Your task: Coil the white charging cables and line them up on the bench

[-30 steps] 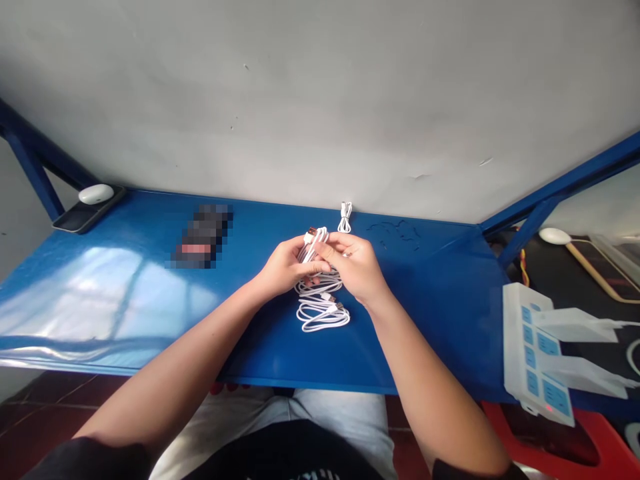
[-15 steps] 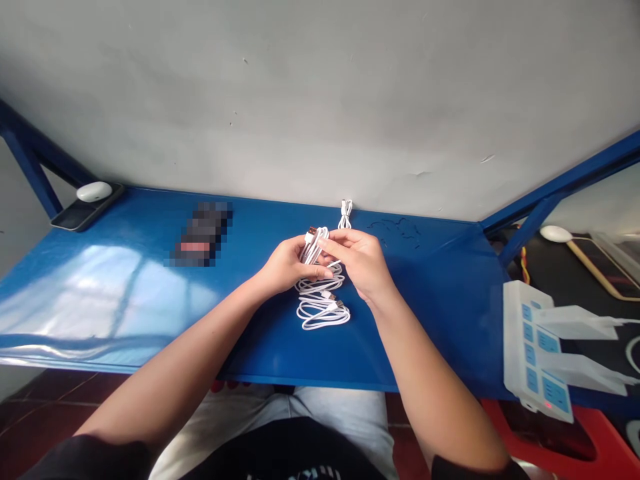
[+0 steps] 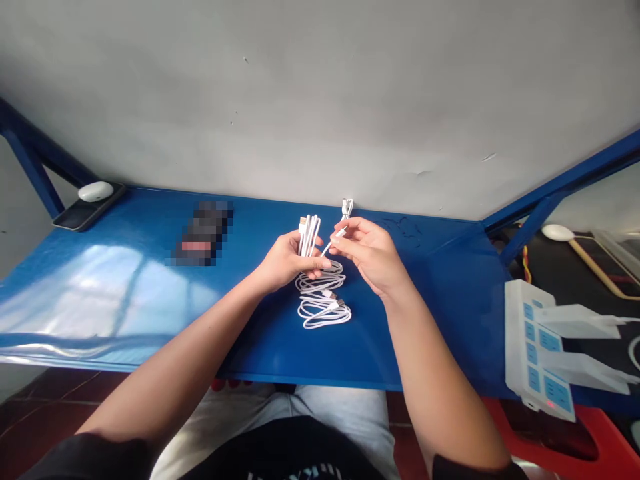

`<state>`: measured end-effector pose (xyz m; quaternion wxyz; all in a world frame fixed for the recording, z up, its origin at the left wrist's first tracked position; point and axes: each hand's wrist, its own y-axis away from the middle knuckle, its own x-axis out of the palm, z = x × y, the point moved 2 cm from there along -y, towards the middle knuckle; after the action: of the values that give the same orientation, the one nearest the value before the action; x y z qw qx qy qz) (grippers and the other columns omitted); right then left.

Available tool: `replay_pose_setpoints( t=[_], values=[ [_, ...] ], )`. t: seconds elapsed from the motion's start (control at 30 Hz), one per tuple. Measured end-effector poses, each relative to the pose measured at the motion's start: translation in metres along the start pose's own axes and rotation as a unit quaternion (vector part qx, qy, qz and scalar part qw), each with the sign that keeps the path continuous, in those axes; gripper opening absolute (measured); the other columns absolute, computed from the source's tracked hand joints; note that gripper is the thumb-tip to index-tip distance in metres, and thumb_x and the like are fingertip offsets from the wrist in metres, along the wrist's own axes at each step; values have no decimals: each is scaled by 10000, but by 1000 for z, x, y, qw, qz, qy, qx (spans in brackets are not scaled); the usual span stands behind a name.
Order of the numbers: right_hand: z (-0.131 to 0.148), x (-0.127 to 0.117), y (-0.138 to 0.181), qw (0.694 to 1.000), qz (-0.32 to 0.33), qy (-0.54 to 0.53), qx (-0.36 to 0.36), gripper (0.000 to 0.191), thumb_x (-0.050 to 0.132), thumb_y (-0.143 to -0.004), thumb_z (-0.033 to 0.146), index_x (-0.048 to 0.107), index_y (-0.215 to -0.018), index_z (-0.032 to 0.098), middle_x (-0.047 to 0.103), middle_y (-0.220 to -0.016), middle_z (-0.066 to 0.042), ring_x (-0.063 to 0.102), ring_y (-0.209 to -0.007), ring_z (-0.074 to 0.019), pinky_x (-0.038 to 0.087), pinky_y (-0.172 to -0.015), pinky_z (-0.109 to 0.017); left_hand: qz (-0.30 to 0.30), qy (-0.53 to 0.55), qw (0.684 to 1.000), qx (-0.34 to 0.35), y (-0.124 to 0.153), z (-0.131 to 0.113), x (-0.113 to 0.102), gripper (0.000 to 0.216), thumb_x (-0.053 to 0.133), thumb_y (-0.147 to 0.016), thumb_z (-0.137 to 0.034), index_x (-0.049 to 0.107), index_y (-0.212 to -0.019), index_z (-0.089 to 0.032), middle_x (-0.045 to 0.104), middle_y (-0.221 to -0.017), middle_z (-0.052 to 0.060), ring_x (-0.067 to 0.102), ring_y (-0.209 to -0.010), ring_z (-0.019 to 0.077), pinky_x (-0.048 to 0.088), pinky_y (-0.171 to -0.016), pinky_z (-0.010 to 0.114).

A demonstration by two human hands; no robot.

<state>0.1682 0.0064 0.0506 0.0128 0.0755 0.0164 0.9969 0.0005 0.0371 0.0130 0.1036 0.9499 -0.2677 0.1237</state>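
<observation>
My left hand is closed around a folded white USB cable, whose loops and USB plug stick up above the fingers. Between the thumb and fingers of my right hand is one end of that cable, a slim white connector. A short stretch of cable runs from it back to the left hand. Just below the hands, coiled white cables lie on the blue table, with plugs showing at their right side. Another bundled white cable rests by the wall, partly behind the right hand.
A pixelated dark object lies left of my hands. At the far left, a white rounded item sits on a dark tray. A white power strip with plugged-in adapters stands at the right edge, above a red stool.
The cable loops in my left hand now stand more upright. My right hand has moved slightly right, drawing the connector end away from the bundle.
</observation>
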Motion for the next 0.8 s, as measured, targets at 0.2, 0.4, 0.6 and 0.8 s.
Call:
replay_pose_setpoints(
  t=[0.2, 0.4, 0.6, 0.8],
  values=[
    [-6, 7, -1, 997, 5, 38, -68, 335, 874, -689, 342, 706, -944, 205, 721, -912, -33, 703, -818, -187, 611, -783, -372, 48, -79, 996, 15, 0, 4, 1, 538, 948, -595, -320, 599, -966, -145, 695, -717, 5, 648, -515, 136, 548, -489, 259],
    [-5, 5, -1, 992, -30, 79, -96, 362, 888, -678, 327, 687, -955, 209, 727, -888, -35, 713, -843, -201, 615, -800, -379, 25, -102, 994, 39, 1, 5, 1, 461, 911, -660, -320, 577, -935, -161, 642, -666, -27, 631, -481, 134, 519, -440, 241],
    [1, -1, -2, 984, -21, 140, -109, 395, 860, -713, 371, 717, -1046, 213, 763, -943, -58, 735, -916, -225, 602, -862, -397, 9, -77, 996, 33, 1, 1, 2, 376, 847, -742, -348, 579, -918, -150, 587, -650, -42, 514, -426, 61, 388, -384, 183],
    [17, -94, -17, 944, -198, 262, -41, 285, 808, -721, 368, 778, -937, 183, 767, -877, -73, 717, -825, -221, 567, -764, -361, -9, -20, 999, 27, 0, 0, -6, 332, 792, -814, -370, 550, -932, -176, 480, -574, -70, 432, -455, 47, 302, -425, 164]
  ],
)
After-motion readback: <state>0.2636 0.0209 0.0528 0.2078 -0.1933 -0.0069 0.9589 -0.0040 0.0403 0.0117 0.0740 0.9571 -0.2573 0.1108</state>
